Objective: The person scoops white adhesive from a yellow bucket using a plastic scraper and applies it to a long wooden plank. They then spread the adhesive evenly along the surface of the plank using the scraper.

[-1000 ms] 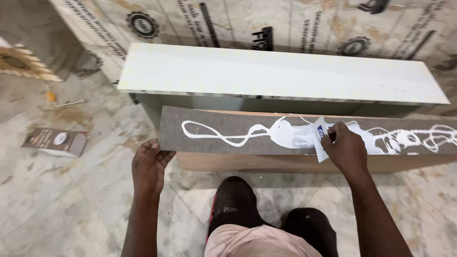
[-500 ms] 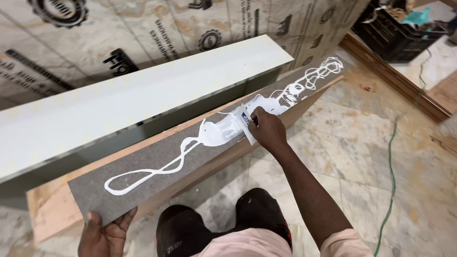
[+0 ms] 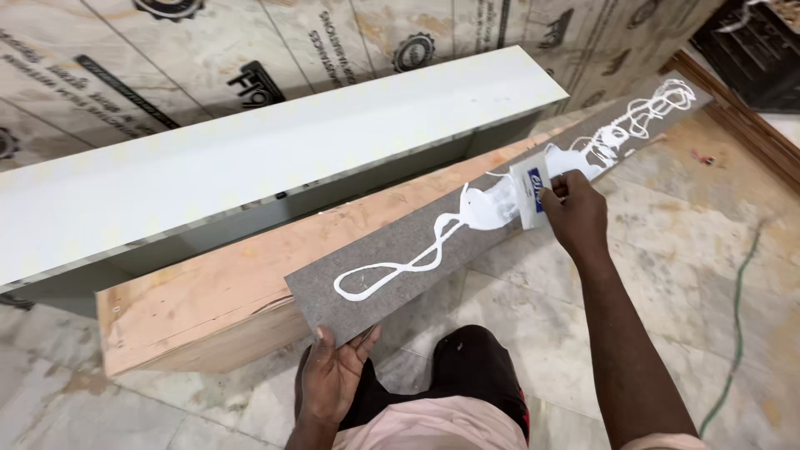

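Your left hand (image 3: 333, 379) grips the grey strip's (image 3: 400, 275) near end; your right hand (image 3: 575, 212) clamps a white spreader card (image 3: 530, 193) in the glue (image 3: 487, 208)

Matt grey laminate strip (image 3: 467, 225), wet glossy white glue (image 3: 487, 208), raw plywood (image 3: 225, 292), perhaps plastic spreader (image 3: 531, 193).

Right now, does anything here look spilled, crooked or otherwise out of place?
Nothing looks spilled: the white glue lies in squiggles on the grey strip, not over its edges. The right hand holds a small card in it; the left hand grips the strip's near end.
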